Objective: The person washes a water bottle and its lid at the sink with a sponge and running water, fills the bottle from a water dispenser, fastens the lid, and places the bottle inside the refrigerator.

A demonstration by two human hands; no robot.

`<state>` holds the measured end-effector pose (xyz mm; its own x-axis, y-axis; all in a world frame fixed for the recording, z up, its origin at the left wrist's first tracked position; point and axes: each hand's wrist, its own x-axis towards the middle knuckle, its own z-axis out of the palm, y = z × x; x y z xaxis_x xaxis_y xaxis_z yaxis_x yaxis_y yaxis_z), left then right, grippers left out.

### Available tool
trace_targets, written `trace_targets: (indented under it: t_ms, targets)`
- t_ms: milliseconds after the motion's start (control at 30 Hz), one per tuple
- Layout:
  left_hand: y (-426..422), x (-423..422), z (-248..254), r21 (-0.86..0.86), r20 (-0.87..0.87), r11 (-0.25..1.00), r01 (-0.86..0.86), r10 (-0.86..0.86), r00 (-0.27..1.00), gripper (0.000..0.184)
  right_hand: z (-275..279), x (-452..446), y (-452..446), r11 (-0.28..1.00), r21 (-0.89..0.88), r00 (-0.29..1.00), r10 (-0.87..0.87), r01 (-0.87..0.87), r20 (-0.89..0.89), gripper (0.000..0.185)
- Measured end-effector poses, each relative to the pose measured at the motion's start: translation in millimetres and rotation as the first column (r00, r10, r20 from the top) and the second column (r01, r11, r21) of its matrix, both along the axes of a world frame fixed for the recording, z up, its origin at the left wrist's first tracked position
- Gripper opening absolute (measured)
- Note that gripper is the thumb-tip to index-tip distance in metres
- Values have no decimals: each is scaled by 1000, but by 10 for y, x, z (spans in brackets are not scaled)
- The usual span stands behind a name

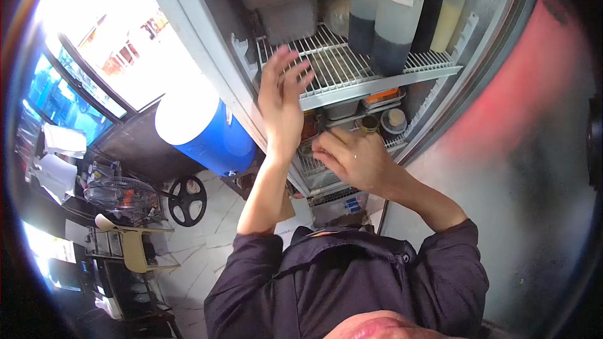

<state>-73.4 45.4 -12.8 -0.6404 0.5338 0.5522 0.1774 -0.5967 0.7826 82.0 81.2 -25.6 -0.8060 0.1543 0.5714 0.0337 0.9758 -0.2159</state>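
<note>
My left hand (284, 103) is raised at the front edge of the upper wire shelf (333, 63), its fingers apart and holding nothing. Lower and to the right, my right hand (355, 156) is closed, fingers curled together in front of the lower shelves; whatever they hold, if anything, is hidden. Squeeze bottles stand on the upper shelf: a labelled one with dark sauce (397, 22) in front, others with dark contents behind it, and one with pale yellow sauce (450, 16) at the right. A grey plastic container (286, 9) sits at the shelf's left.
The refrigerator door (502, 169) stands open on the right. Lower shelves hold a lidded tub (394, 120), a small jar (369, 123) and an orange item (382, 96). Left of the refrigerator are a blue drum (217, 138) with a white lid, a fan (122, 194) and a chair (135, 248).
</note>
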Motion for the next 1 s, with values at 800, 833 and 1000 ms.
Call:
trace_targets:
  t_ms: [800, 833, 1000]
  targets:
    - [-191, 370, -2169, -735, -144, 593, 329, -610, 779, 24, -5123, 3154, -3159, -537, -188, 62, -243, 822, 968, 39]
    - [-139, 455, -2323, -764, -117, 527, 371, -680, 724, 26, -5302, 3158, -3647, -646, -173, 34, -222, 743, 975, 40]
    - [221, 713, -3268, -855, -67, 267, 445, -908, 414, 25, -4687, 2384, -4665, -711, -168, -160, -370, 683, 915, 32]
